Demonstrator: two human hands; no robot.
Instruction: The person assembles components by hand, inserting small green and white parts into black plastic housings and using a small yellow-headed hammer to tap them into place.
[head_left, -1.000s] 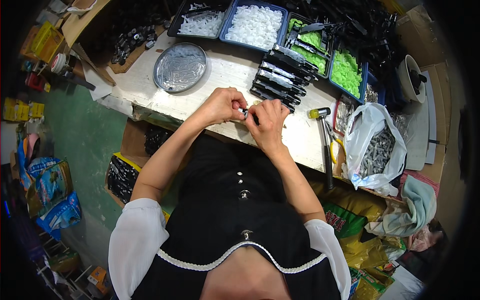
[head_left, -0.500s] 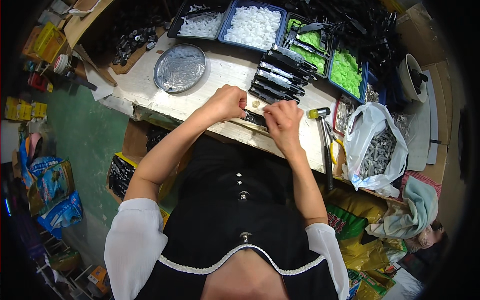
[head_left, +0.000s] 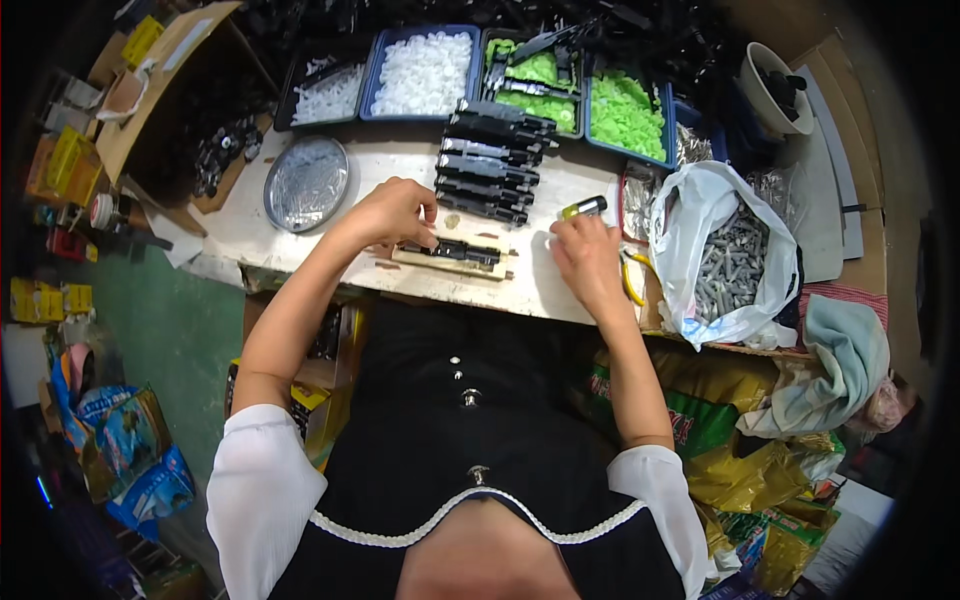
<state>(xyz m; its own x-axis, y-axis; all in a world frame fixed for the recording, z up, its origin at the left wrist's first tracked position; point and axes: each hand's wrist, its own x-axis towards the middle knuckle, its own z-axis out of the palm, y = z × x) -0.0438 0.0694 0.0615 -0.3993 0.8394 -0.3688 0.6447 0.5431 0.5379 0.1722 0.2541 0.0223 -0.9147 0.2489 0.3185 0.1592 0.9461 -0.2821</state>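
Observation:
A slim black part (head_left: 462,251) lies on a small pale wooden block (head_left: 450,266) near the table's front edge. My left hand (head_left: 392,212) bends over the left end of this part, thumb and fingers drawn together. What the fingertips pinch is too small to make out. Off to the right, my right hand (head_left: 588,258) curls over the handle of a hammer with a yellow-tipped head (head_left: 584,208); hand and forearm hide most of the handle. Beyond the block, several similar black parts (head_left: 490,165) lie stacked in a row.
Trays of white pieces (head_left: 425,72) and green pieces (head_left: 628,115) line the back. A round metal dish (head_left: 306,184) sits at left. Yellow-handled pliers (head_left: 636,276) and a plastic bag of grey pieces (head_left: 735,262) are on the right.
My right hand has left the black part and moved right to the hammer. The wooden block and the part on it now show more fully. The whole view has shifted.

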